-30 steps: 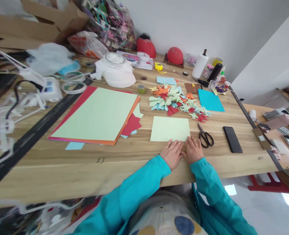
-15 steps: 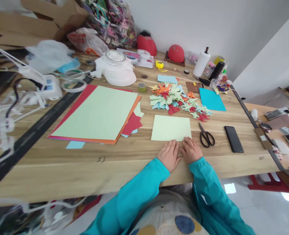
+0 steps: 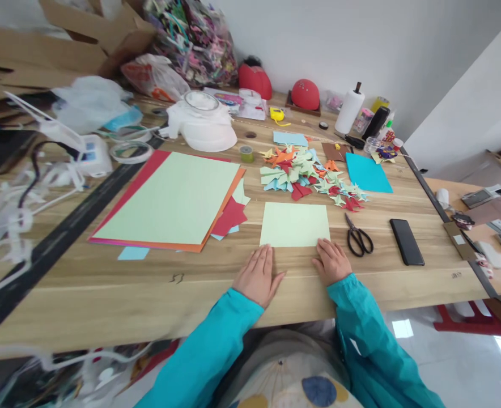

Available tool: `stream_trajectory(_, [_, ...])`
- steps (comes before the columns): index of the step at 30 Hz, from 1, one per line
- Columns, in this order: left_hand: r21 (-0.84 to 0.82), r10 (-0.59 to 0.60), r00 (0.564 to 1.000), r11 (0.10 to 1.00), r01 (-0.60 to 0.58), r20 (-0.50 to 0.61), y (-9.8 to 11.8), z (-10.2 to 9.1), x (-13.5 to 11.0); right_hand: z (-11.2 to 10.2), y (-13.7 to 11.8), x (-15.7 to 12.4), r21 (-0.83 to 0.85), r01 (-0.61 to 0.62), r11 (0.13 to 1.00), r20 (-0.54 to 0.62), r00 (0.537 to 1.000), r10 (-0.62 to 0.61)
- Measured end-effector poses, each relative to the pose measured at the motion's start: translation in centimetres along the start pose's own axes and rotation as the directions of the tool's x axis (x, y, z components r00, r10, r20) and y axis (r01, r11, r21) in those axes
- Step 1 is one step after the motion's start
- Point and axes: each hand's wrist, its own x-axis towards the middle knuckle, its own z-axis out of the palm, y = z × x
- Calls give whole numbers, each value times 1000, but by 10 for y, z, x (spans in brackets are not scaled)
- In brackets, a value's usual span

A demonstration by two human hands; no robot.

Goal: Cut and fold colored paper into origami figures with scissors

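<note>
A pale green sheet of paper [image 3: 295, 225] lies flat on the wooden table in front of me, its near edge towards my body. My left hand [image 3: 259, 276] rests at the near left corner of that sheet, fingers stretched out flat and the thumb apart. At the near right corner lies my right hand [image 3: 333, 262], also flat, with fingertips touching the paper's edge. Black-handled scissors [image 3: 358, 235] lie just right of the sheet. Beyond it spreads a pile of folded paper pieces [image 3: 305, 167] in green, orange, red and blue.
Large coloured sheets [image 3: 169, 198] are stacked on the left, with paper scraps [image 3: 230, 218] beside them. A black phone [image 3: 407, 242] lies right of the scissors. Farther back are a turquoise paper square [image 3: 368, 171], a yellow tape measure [image 3: 276, 114] and a white cap-like item [image 3: 202, 124].
My left hand has slid left along the near edge, from beside the right hand to the left corner. The right hand has hardly moved. The paper sheet has shifted very slightly.
</note>
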Motion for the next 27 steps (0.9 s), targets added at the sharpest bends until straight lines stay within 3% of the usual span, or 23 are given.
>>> stream_trajectory(4, [33,-9,998,999,11,-57,-6,-2,-1,1,0,0,-3,-9,1000,15,1000,9])
stream_trajectory(9, [67,80,988,995,-72,-135,-33,-13,3,-3,-1,2,24,10,1000,-4,1000,-10])
stream_trajectory(13, [69,192,977,980,-186,-91,-43,-14,24,-10,-4,12,29,23,999,-33,999,-22])
stream_trajectory(16, [36,317,948,948,-317,3,-31,-6,55,-14,-3,28,-1,33,999,-21,999,-33])
stream_trajectory(20, [-6,385,914,922,-388,124,-10,1,99,-15,2,57,21,226,974,26,974,-226])
stream_trajectory(23, [-104,471,852,882,-460,226,-7,1,118,-14,3,76,78,357,931,39,932,-361])
stream_trajectory(25, [-138,527,822,850,-509,215,-12,3,121,-12,2,84,98,391,915,28,918,-395])
stream_trajectory(27, [-127,556,824,830,-543,110,-17,7,118,-8,1,88,116,416,902,-2,908,-418])
